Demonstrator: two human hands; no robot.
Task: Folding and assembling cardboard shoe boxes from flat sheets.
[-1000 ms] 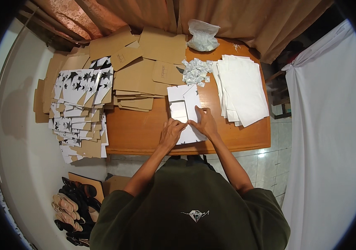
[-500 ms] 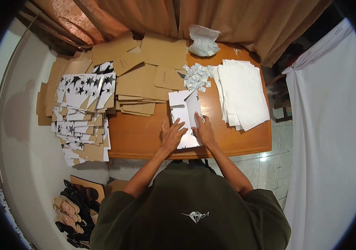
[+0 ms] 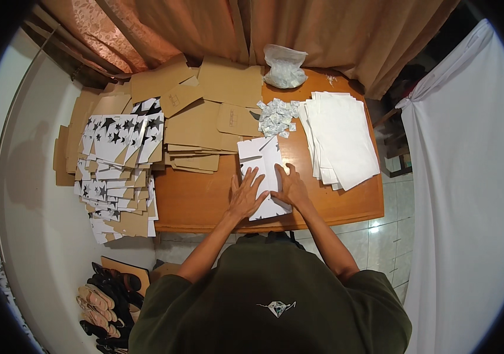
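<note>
A white cardboard box (image 3: 262,154) with black stars near its edges lies partly folded at the front middle of the table, its flaps showing at the far end. My left hand (image 3: 248,197) rests flat across its left side, fingers spread toward the centre. Along the right side presses my right hand (image 3: 292,192), with its fingers stretched out and its thumb reaching over the box toward my left hand. Just beyond the box is a loose pile of small white packets (image 3: 277,117).
Star-printed white cardboard pieces (image 3: 123,138) are stacked at the left, beside plain brown cardboard sheets (image 3: 196,127). White paper sheets (image 3: 343,138) lie at the right. A clear plastic bag (image 3: 285,68) of packets stands at the back. Shoes (image 3: 101,304) sit on the floor at lower left.
My hands stay on the box, with the right hand's fingers now spread more along its side. The box's right panel looks pressed flatter. The whole view has shifted slightly.
</note>
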